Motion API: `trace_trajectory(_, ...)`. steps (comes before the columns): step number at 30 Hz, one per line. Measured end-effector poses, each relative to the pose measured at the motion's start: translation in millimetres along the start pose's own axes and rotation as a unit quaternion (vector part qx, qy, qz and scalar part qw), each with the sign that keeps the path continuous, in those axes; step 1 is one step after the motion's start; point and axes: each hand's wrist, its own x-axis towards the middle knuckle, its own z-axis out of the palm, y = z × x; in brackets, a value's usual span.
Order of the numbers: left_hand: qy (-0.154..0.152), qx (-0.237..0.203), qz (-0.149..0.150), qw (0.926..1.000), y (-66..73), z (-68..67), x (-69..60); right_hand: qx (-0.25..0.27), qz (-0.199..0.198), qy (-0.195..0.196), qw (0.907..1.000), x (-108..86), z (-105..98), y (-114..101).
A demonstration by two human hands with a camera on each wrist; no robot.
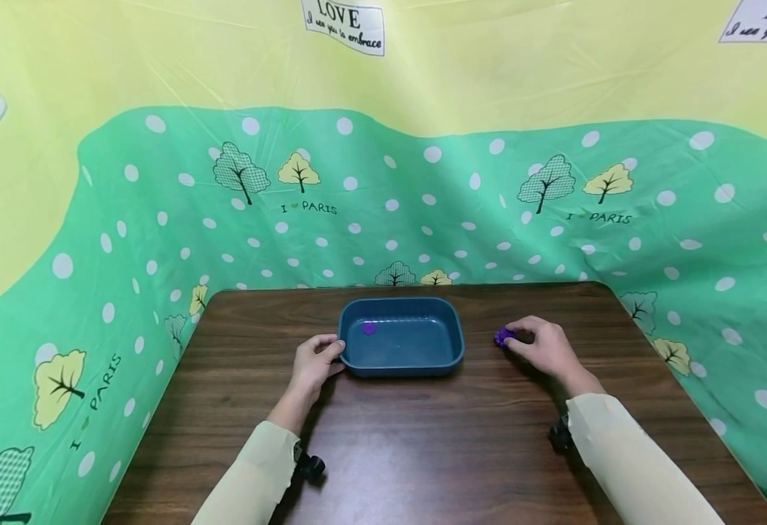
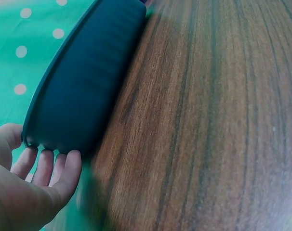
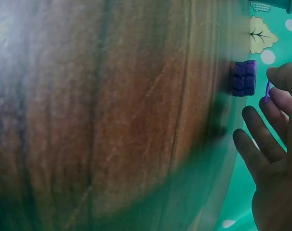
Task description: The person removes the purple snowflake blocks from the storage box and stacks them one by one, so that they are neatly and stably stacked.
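My left hand grips the left end of a dark blue plastic basin, its thumb at the rim and its fingertips on the outer wall. A small flat purple piece lies inside, toward the basin's left. Right of the basin, my right hand pinches a thin purple piece between thumb and fingers. Just beside it on the table stands a short stack of purple pieces with notched edges. Seen from the head, the stack and the pinched piece merge into one purple patch.
The brown wood-grain table ends a little behind the basin. A green and yellow printed cloth hangs behind and at both sides. A black wrist camera sits under the left forearm, another under the right.
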Motion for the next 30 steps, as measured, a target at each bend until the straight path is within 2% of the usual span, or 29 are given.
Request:
trace_trajectory(9,-0.003,0.003,0.001,1.0,-1.6,-0.7,0.8,-0.014,-0.011,0.01,0.9998,-1.1,4.7,4.1)
trace_trajectory(18,-0.006,0.009,0.0,0.9999,-2.5,-1.1,1.3,-0.026,-0.009,-0.013,0.9995,2.0,4.5,4.3)
trace_trajectory(30,-0.011,0.009,0.002,0.9999,-0.3,-1.2,0.2,-0.05,-0.031,-0.017,0.9981,2.9,4.6,3.6)
